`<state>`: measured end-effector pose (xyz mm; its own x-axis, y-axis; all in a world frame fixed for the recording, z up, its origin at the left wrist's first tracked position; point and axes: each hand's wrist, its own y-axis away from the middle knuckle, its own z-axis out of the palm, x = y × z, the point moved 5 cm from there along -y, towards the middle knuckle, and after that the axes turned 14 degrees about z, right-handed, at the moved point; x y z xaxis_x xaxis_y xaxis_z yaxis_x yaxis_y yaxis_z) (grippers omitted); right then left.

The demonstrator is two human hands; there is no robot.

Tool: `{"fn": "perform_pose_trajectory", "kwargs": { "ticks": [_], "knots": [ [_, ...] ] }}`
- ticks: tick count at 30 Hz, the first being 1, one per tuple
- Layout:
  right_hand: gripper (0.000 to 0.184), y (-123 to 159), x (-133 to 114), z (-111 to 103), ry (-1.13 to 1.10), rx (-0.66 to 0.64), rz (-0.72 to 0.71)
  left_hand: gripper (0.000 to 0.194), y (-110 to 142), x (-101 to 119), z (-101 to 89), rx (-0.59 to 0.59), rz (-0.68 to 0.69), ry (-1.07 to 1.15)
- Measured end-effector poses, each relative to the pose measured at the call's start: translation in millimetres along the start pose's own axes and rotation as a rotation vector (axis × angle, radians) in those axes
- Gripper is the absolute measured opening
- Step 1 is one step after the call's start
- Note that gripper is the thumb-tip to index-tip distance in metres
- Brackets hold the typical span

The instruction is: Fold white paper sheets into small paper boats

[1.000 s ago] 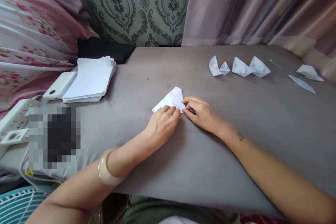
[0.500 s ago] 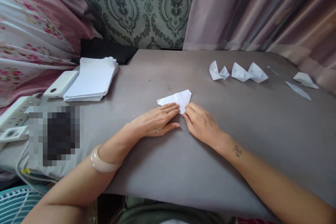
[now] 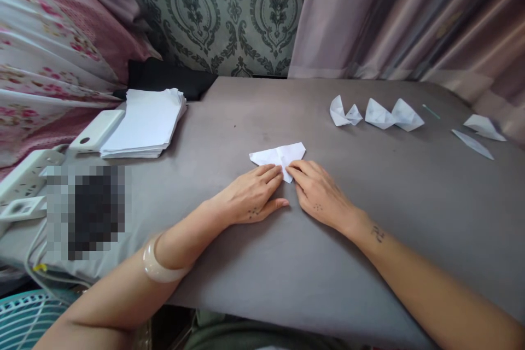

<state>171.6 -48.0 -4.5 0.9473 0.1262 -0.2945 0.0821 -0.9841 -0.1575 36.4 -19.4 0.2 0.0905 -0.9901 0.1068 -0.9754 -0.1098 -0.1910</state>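
Note:
A small white sheet of folded paper (image 3: 289, 153) lies on the grey-covered table in front of me, with a crease down its middle and a point towards me. My left hand (image 3: 258, 191) rests flat on its near left edge, fingers stretched and thumb held apart. From the other side, my right hand (image 3: 322, 191) has its fingers bent and pressed together at the paper's lower right edge. The fingertips of both hands almost meet there and hide part of the near edge.
Folded paper boats (image 3: 394, 115) stand at the back right, near a thin green stick (image 3: 431, 111) and flat paper pieces (image 3: 484, 127). At left are a paper stack (image 3: 143, 120), a white box (image 3: 97, 131), a power strip (image 3: 28, 172) and a blurred dark object (image 3: 98, 202).
The right part of the paper now lies lower and spreads further right. My right fingers have shifted onto its lower right edge; my left hand stays flat. The view has moved slightly.

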Motion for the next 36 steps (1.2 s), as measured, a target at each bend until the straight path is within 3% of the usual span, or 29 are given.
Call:
{"fn": "perform_pose_trajectory", "kwargs": {
  "ticks": [19, 25, 29, 36],
  "knots": [
    [0.039, -4, 1, -2, 0.092, -0.064, -0.015, 0.063, -1, 3, -0.1, -0.045, -0.023, 0.023],
    [0.046, -11, 3, -4, 0.115, -0.073, -0.106, 0.064, -2, 3, -1.6, -0.027, -0.018, 0.038],
    [0.034, -20, 1, -9, 0.137, -0.085, -0.162, 0.055, -3, 5, -4.6, -0.011, -0.020, 0.085],
    [0.025, -30, 7, -7, -0.009, -0.031, -0.129, 0.037, -3, 1, -7.6, 0.028, -0.040, 0.153]
  ]
}}
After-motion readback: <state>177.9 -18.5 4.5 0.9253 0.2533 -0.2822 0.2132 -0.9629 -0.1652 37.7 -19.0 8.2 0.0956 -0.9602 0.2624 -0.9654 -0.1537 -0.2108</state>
